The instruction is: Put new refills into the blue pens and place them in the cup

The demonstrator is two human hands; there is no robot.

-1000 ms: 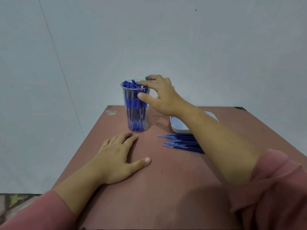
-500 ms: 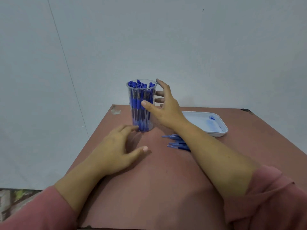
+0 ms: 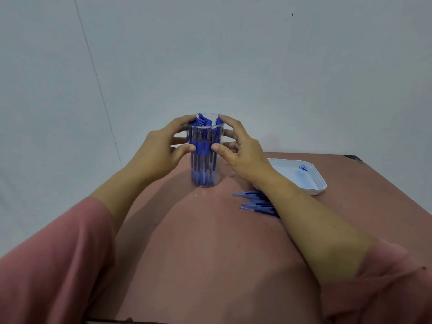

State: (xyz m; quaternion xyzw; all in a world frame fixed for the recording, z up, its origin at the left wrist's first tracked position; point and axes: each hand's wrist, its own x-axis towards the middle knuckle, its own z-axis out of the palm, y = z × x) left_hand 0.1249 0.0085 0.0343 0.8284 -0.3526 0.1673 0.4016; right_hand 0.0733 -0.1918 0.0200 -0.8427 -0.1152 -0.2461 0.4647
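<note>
Clear cup [image 3: 206, 177]: upright, far-centre of table [image 3: 210, 249], packed with blue pens [image 3: 202, 148], caps above rim.
Left hand [image 3: 157, 152]: curled round cup's left side, thumb on near wall, fingers spread behind.
Right hand [image 3: 244, 157]: same grip, right side.
Blue sticks [image 3: 253, 202]: loose pile right of cup, partly under right forearm; pens or refills, cannot tell.
White tray [image 3: 313, 183]: beyond pile, blue smear inside.

A clear cup [image 3: 216, 176] of blue pens [image 3: 203, 148] is clasped on the counter [image 3: 210, 253] between the left grip [image 3: 159, 150] and right grip [image 3: 244, 157], refills [image 3: 254, 202] laid beside a white tray [image 3: 314, 190]
</note>
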